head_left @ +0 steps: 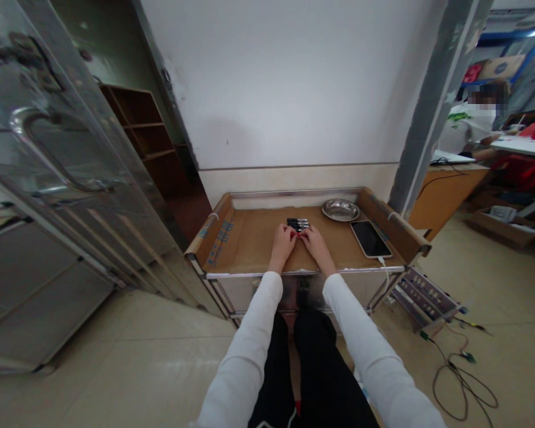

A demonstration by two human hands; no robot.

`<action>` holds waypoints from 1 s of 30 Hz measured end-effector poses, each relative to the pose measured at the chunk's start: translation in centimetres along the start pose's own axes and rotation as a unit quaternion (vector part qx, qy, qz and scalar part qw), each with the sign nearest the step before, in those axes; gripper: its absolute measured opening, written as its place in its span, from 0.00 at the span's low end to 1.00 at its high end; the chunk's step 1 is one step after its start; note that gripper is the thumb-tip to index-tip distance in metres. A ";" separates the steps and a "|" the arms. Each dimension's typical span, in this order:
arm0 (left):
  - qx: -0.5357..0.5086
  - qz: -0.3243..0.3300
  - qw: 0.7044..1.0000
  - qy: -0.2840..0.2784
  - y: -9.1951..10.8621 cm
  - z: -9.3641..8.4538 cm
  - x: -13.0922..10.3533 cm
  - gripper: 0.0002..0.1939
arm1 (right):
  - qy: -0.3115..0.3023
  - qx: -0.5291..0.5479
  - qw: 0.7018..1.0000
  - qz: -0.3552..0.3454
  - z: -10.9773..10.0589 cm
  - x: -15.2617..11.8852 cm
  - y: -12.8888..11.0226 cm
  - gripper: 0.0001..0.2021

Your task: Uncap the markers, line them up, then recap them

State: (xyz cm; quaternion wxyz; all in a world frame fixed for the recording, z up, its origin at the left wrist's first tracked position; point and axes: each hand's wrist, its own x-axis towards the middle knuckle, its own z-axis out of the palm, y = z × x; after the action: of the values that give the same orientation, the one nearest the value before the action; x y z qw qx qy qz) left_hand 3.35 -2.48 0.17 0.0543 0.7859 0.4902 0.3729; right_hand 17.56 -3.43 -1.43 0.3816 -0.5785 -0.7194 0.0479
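Over the cardboard-lined top of a small cart, my left hand (pixel 284 242) and my right hand (pixel 313 241) come close together, fingertips nearly meeting. Both are closed in a pinch around a small red object (pixel 299 235), too small and too covered to name. Just beyond my fingertips lie several slim black-and-silver pen-like sticks (pixel 298 222), side by side. Behind my right hand and to its right sits a round shiny metal dish (pixel 340 209). A phone (pixel 370 239) with a dark screen rests to the right, a white cable plugged into its near end.
Raised cardboard-covered sides (pixel 395 219) bound the cart top (pixel 245 246), with a white wall (pixel 294 89) behind. A metal door (pixel 84 148) stands at left. On the floor at right are an electrical box (pixel 428 297) and loose cables (pixel 466 380). Another person sits far right.
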 end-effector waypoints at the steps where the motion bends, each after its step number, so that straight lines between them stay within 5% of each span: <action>1: 0.008 0.009 1.000 -0.011 0.0 0.1 0.0 0.02 | 0.002 0.001 1.000 -0.002 0.1 0.0 0.1 0.08; 18: 0.038 -0.021 0.999 -0.023 0.1 0.4 0.2 0.03 | 0.049 -0.128 0.989 0.056 -0.4 0.0 -0.5 0.11; 25: 0.081 -0.116 0.989 0.049 0.3 -0.4 0.4 0.12 | 0.049 -0.210 0.966 0.141 0.1 -0.4 -0.4 0.20; 30: 0.119 -0.167 0.978 0.030 -0.3 0.1 0.8 0.18 | -0.008 -0.219 0.965 0.141 0.3 -0.1 -0.2 0.22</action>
State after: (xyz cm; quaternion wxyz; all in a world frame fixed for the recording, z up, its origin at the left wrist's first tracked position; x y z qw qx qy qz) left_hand 3.36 -1.67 0.39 0.0071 0.6821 0.6571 0.3209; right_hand 17.18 -3.45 -1.57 0.2291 -0.7434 -0.6261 -0.0527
